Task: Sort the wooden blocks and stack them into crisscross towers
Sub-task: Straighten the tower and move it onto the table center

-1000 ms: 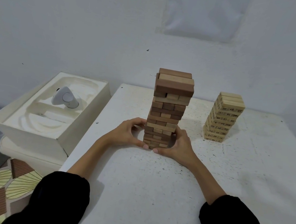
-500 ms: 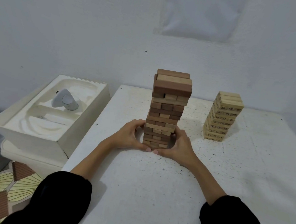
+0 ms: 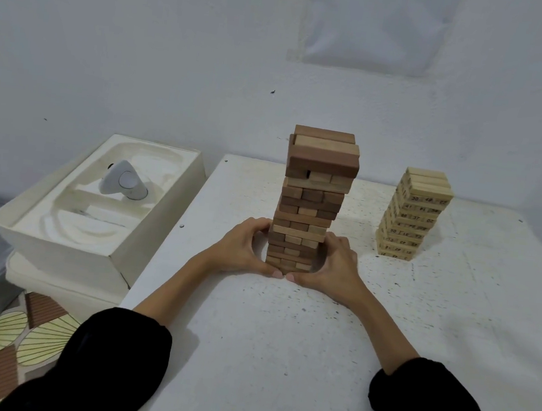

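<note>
While right of tower [image 3: 313,203], pale stack [image 3: 412,217]

Left hand [image 3: 241,249], right hand [image 3: 335,267] cup tower [image 3: 313,203] base, thumbtips nearly meeting.

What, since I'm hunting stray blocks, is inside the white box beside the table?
In the white box, only a white device rests on the moulded insert; no blocks show. Anything beneath the insert is covered.

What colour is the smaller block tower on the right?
The smaller tower is pale yellowish wood with dark numbers printed on its blocks; head view shows it best.
</note>
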Motion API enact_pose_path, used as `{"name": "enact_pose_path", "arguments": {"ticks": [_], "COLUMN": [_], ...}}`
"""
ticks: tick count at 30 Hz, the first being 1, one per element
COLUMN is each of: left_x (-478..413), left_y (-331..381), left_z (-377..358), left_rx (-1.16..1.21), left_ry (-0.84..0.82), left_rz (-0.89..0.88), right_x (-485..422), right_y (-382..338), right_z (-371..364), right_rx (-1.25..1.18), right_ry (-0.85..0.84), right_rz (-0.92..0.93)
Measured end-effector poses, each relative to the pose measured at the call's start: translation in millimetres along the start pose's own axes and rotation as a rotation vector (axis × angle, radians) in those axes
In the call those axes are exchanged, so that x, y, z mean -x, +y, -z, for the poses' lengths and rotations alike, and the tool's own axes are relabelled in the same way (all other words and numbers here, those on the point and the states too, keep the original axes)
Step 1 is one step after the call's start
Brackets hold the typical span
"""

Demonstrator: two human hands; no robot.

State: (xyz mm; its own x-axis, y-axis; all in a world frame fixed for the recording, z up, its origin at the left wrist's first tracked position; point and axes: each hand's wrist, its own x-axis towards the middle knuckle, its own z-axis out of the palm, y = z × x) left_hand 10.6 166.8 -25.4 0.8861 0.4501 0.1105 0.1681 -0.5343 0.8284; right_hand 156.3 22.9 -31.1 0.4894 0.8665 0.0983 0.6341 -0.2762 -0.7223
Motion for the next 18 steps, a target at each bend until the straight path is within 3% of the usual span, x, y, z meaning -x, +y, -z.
{"name": "enact_pose_path", "arguments": {"ticks": [18], "left_x": [-24.3], "left_y": [-11.6], "left_z": [-9.3], "left_rx": [-0.036], "left_ry": [0.044], "left_rz": [-0.035], "right_x": [-16.4], "right_y": [15.2], "right_z": [5.6], "right_rx": [-0.085], "right_ry": [0.024], "right_rz": [-0.047]}}
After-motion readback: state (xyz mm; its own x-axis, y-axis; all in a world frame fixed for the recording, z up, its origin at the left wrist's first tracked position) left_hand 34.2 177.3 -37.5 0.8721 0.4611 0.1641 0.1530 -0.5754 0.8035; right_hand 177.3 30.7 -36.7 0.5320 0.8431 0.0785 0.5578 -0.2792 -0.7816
